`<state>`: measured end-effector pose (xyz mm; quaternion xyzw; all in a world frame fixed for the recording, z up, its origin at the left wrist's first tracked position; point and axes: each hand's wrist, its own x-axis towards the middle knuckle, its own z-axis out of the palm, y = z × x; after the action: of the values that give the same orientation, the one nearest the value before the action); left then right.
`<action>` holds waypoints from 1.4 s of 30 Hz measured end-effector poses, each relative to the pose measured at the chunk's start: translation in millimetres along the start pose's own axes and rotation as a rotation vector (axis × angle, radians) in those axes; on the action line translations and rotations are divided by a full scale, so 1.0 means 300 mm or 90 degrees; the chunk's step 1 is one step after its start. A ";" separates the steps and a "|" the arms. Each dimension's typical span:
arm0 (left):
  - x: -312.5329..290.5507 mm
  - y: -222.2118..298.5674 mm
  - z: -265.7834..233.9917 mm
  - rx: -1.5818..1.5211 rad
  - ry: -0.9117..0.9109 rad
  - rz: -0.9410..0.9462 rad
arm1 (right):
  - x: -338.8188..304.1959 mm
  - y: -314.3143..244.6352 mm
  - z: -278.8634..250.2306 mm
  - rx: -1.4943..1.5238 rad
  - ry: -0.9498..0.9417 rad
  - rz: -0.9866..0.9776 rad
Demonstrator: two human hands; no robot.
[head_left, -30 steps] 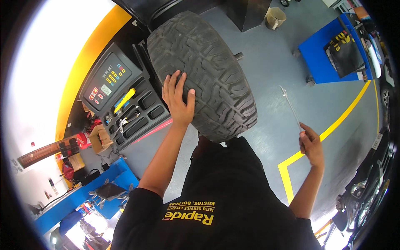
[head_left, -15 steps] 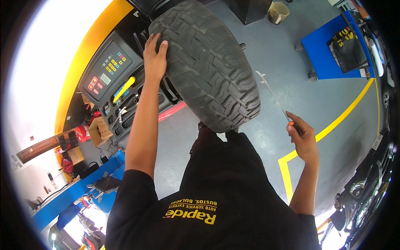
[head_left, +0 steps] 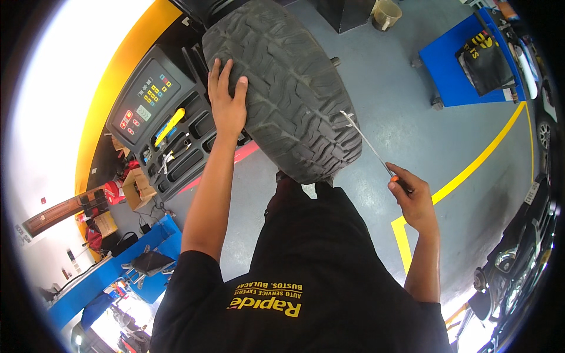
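Observation:
A large tyre (head_left: pixel 294 88) with chunky black tread stands mounted on a wheel balancer (head_left: pixel 126 109), in front of my legs. My left hand (head_left: pixel 229 112) lies on the left part of the tread, fingers stretched and apart. To the right of the tyre, my right hand (head_left: pixel 416 200) is closed around the orange handle of a thin screwdriver-like tool (head_left: pixel 372 146). Its metal shaft points up and left. A pale forked piece at the tip overlaps the tyre's right edge; whether it touches the rubber I cannot tell.
The balancer's tray holds a yellow-handled tool (head_left: pixel 170 126) and pliers (head_left: pixel 167 161). A blue wheeled cart (head_left: pixel 447 70) stands at the far right, a beige bucket (head_left: pixel 386 15) at the back. Cardboard boxes (head_left: pixel 139 189) sit at left, and a dark vehicle (head_left: pixel 524 247) is on the right.
My right hand has moved left with the tool, bringing its tip from beside the tyre across the tyre's edge. My left hand sits slightly lower and farther right on the tread.

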<state>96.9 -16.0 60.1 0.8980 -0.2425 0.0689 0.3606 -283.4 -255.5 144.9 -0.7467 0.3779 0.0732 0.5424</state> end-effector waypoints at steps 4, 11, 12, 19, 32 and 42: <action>0.001 -0.062 -0.045 -0.054 0.039 0.014 | -0.001 -0.012 -0.014 -0.024 0.010 0.005; 0.080 -0.117 -0.033 -0.022 -0.010 -0.018 | -0.019 -0.009 0.005 -0.029 -0.006 -0.080; 0.074 -0.113 -0.015 -0.036 -0.013 -0.026 | -0.027 -0.047 0.027 -0.060 -0.018 -0.115; 0.010 -0.043 -0.001 -0.026 -0.013 -0.022 | -0.091 -0.200 0.225 -0.293 0.001 -0.233; -0.045 -0.057 0.028 -0.087 0.033 -0.004 | -0.239 -0.390 0.420 -0.501 0.040 -0.121; -0.041 -0.075 0.044 -0.137 0.060 0.027 | -0.093 -0.581 0.267 -0.586 -0.112 -0.084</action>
<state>96.3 -6.3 33.1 0.8445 -0.2501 0.0920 0.4645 -166.7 -150.6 258.7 -0.9230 0.2100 0.2615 0.1887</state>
